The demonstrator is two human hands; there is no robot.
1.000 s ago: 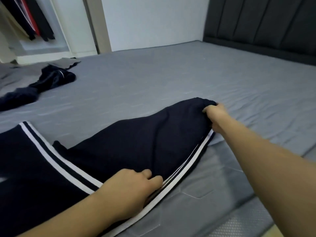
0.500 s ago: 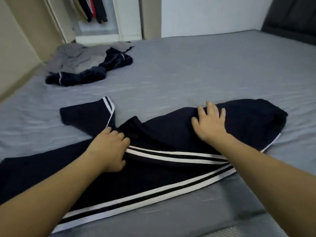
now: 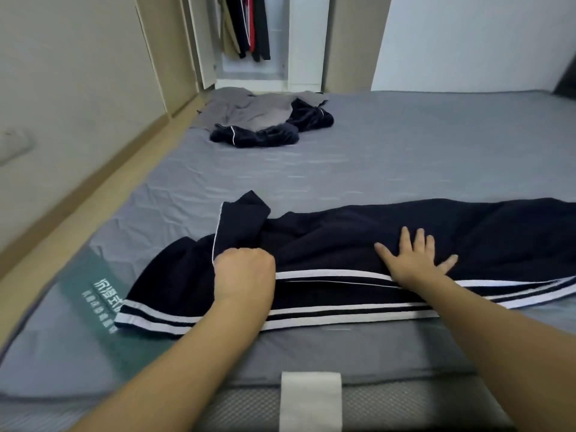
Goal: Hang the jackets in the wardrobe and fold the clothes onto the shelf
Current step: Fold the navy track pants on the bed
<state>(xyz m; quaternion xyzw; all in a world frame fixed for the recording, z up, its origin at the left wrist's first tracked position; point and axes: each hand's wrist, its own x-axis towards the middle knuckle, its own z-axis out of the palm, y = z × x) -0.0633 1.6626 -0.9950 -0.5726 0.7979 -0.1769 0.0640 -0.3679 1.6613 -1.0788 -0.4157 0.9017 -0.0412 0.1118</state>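
Observation:
Navy track trousers with white side stripes lie stretched across the near part of the grey mattress. My left hand is closed in a fist on the fabric near the middle, where one leg end folds back and upward. My right hand lies flat on the trousers to the right, fingers spread. A heap of grey and navy clothes sits at the far end of the bed. Behind it stands the wardrobe, its door open, with dark garments hanging inside.
A wall with a wooden skirting runs along the left side of the mattress. A white tag hangs on the mattress's near edge. A dark headboard corner shows at the far right.
My view has swung left towards the wardrobe. My right hand left the waistband end and now presses flat mid-trousers. My left hand moved to the folded-back leg and closed on it.

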